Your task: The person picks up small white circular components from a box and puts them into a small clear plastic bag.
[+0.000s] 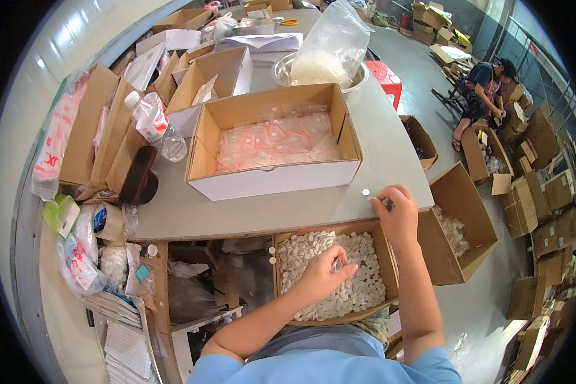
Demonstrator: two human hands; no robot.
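My left hand (323, 275) hovers over an open cardboard box (392, 281) filled with small round white discs (358, 288). Its fingers are curled together, and a small pale or clear glint shows between thumb and fingers, too small to name. At the table's front right corner, my right hand (398, 214) has thumb and fingertips pinched near the tabletop. Something small and greyish shows at the fingertips, but its kind is unclear. A single white disc (365, 192) lies on the grey table (288, 203) just left of that hand.
Ahead stands a white-sided cardboard box (275, 185) of small clear bags with red edges (281, 137). Behind it, a metal bowl (363, 78) holds a large plastic bag (333, 38). A bottle (157, 125) stands left. An open carton (473, 256) is at right; another person (483, 93) sits beyond.
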